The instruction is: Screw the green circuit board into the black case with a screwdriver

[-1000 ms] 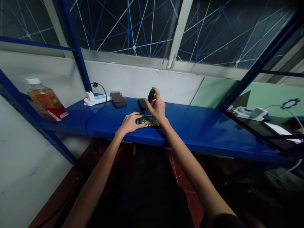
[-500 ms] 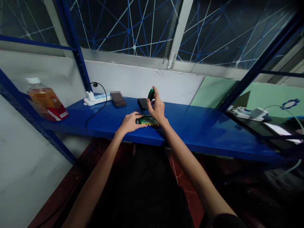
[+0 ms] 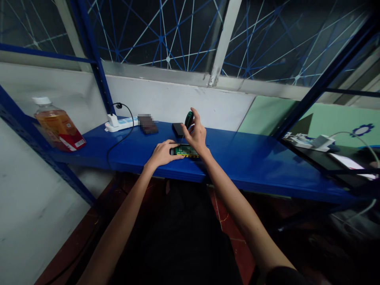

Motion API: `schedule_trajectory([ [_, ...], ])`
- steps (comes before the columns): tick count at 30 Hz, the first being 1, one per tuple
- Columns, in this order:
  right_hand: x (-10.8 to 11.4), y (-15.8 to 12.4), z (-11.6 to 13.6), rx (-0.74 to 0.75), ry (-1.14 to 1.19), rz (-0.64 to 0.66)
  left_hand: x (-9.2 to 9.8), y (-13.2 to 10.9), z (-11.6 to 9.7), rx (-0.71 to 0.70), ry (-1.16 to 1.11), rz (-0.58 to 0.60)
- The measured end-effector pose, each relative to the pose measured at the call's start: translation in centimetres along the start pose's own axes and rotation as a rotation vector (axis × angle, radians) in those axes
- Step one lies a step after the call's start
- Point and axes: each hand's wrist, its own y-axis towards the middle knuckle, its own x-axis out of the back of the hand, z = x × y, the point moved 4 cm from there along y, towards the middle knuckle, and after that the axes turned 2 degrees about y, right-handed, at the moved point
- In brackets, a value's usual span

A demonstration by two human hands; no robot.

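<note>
A blue tabletop (image 3: 252, 154) runs along a white wall (image 3: 175, 97) from where I stand, with window panes (image 3: 166, 35) above, crossed by blue and white lines. Two blue uprights frame it, one near each back corner, and a pale green panel (image 3: 264, 114) leans behind the right-hand stretch. The floor (image 3: 233, 237) is red tile.

I count one green circuit board (image 3: 187, 150), lying near the front edge, about midway along; a yellow strip shows on its near side. The left hand (image 3: 163, 153) grips its left end, thumb on the near side, fingers on the far. The right hand (image 3: 197, 134) grasps one screwdriver (image 3: 189, 118), its shaft slanting down to the board; whether the tip touches, I can't tell.

Along the back edge: one black block (image 3: 177, 130), one dark, blurred-out object (image 3: 148, 126) and one white power strip (image 3: 121, 124) with one plug (image 3: 112, 120). One amber bottle (image 3: 61, 128) stands at the left end.
</note>
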Motion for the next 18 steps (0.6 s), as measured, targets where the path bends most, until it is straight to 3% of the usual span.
schedule_trajectory([
  [18,-0.2,-0.07,-0.05,-0.007,0.042,0.049,0.01,-0.01,0.02,0.001,-0.005,0.006],
])
